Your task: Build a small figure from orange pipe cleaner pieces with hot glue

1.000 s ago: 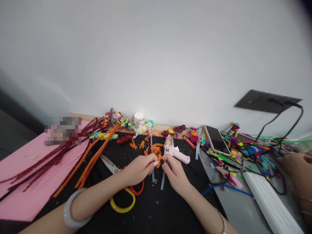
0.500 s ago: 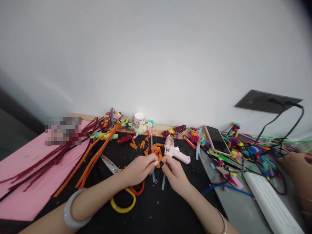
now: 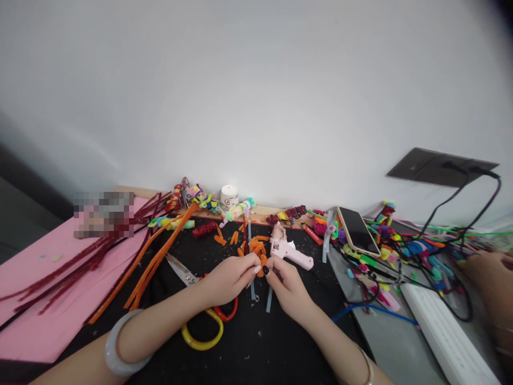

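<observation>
My left hand [image 3: 229, 278] and my right hand [image 3: 286, 286] meet over the black mat [image 3: 248, 347]. Both are closed in a pinch on a short orange pipe-cleaner piece [image 3: 262, 264] held between their fingertips. Just beyond the fingers lies a heap of short orange pieces [image 3: 255, 246]. A pink glue gun [image 3: 289, 251] lies right of that heap, close to my right hand. Two clear glue sticks [image 3: 269, 300] lie on the mat under my hands.
Scissors with red and yellow handles [image 3: 202, 321] lie under my left forearm. Long orange pipe cleaners [image 3: 156, 256] and dark red ones [image 3: 60, 278] spread left over pink paper [image 3: 36, 315]. A phone [image 3: 356, 231], cables, a white power strip [image 3: 444, 337] and another person's hand [image 3: 487, 272] crowd the right.
</observation>
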Tool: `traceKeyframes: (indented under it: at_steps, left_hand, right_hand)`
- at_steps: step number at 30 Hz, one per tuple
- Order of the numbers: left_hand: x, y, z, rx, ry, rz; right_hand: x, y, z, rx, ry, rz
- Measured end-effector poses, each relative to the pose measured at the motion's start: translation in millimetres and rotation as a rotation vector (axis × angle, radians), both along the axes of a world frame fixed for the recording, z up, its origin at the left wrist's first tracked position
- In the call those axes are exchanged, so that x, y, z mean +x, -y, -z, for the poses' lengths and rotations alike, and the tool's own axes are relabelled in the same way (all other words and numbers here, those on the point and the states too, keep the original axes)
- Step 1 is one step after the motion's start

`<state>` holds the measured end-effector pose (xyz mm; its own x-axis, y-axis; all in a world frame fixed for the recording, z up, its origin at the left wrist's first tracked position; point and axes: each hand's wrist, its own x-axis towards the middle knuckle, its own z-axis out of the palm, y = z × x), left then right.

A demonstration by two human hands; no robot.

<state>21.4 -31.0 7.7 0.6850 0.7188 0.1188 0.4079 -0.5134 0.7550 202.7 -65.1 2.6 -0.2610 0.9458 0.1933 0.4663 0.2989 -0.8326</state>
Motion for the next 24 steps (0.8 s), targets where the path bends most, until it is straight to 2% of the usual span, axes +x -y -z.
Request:
traceKeyframes:
  at_steps: [24]
  left_hand:
    - [0.2,-1.3,0.5,0.009,-0.031,-0.004]
  right_hand:
    - [2.5,0.5,-1.4,0.011,0.007,0.004]
